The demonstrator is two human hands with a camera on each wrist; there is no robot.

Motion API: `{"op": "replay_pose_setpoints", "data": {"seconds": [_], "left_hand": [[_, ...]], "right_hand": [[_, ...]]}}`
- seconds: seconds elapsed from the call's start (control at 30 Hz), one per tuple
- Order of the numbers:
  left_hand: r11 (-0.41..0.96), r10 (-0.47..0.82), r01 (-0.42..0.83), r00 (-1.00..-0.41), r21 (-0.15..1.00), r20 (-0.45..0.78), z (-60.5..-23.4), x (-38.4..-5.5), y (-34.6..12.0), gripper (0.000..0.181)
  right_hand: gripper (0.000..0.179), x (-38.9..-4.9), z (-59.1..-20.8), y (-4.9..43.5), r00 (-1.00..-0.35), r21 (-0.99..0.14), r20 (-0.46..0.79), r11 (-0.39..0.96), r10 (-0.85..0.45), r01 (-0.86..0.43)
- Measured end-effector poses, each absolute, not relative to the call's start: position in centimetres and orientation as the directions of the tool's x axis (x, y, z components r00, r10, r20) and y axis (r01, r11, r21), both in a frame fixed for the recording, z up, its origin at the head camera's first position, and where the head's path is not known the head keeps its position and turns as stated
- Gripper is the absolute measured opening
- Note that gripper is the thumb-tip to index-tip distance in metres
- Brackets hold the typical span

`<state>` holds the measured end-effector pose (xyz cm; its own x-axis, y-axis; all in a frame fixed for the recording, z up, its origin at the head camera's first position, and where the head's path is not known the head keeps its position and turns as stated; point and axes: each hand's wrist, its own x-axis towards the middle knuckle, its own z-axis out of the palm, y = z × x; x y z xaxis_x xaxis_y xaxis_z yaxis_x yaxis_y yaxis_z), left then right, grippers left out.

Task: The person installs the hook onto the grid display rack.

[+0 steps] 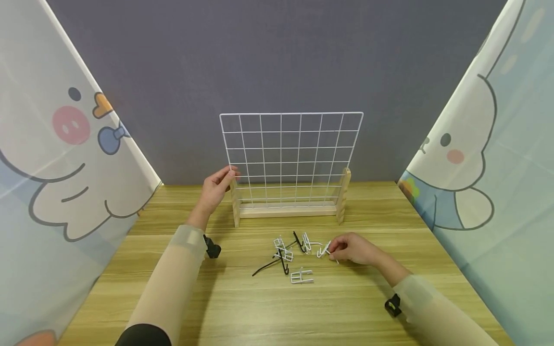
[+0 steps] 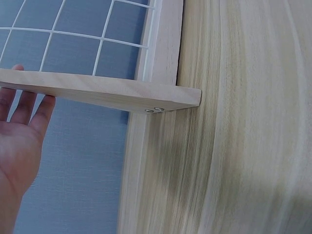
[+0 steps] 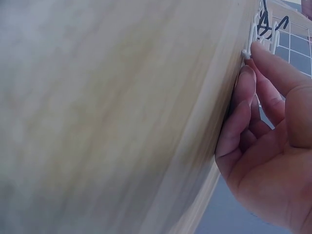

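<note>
A white wire grid rack (image 1: 281, 148) stands upright on the table between two wooden side posts (image 1: 343, 196). At the rack's left side, my left hand (image 1: 218, 186) grips the upper part of the left post (image 2: 112, 91), fingers against the wood in the left wrist view. My right hand (image 1: 357, 249) pinches a white wire hook (image 1: 325, 249) low over the table between thumb and fingertips. In the right wrist view the hand (image 3: 273, 151) partly hides that hook. Left of it lie a black hook (image 1: 299, 241), a longer black hook (image 1: 281, 262) and several white hooks (image 1: 301, 276).
The wood-grain table (image 1: 242, 312) ends at a grey backdrop (image 1: 277, 57) close behind the rack. Cartoon-printed cloths (image 1: 65, 144) slope up on the left and right sides. A wooden bar (image 1: 287, 211) joins the posts at the bottom.
</note>
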<state>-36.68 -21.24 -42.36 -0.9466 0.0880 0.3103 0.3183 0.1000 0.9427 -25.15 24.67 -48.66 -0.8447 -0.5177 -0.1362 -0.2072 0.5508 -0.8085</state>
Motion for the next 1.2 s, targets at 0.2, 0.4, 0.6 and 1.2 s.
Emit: {"op": "replay_pose_setpoints", "data": {"seconds": [0.2, 0.4, 0.6, 1.2], "left_hand": [[0.088, 0.085, 0.315, -0.948, 0.945, 0.308, -42.37, -36.73, -21.21, 0.05], [0.081, 0.079, 0.317, -0.947, 0.945, 0.311, -42.38, -36.71, -21.22, 0.052], [0.097, 0.089, 0.314, -0.948, 0.945, 0.306, -42.27, -36.65, -21.24, 0.05], [0.092, 0.082, 0.332, -0.942, 0.939, 0.325, -42.23, -36.61, -21.2, 0.044]], "right_hand": [[0.012, -25.03, -48.56, 24.73, -0.846, -0.824, -0.137, 0.533, -0.516, -0.192], [0.009, -25.26, -48.74, 24.82, -0.847, -0.815, -0.138, 0.544, -0.513, -0.197], [0.007, -25.39, -48.83, 24.89, -0.856, -0.784, -0.122, 0.577, -0.503, -0.228], [0.009, -25.27, -48.64, 25.26, -0.873, -0.782, -0.088, 0.576, -0.481, -0.238]]}}
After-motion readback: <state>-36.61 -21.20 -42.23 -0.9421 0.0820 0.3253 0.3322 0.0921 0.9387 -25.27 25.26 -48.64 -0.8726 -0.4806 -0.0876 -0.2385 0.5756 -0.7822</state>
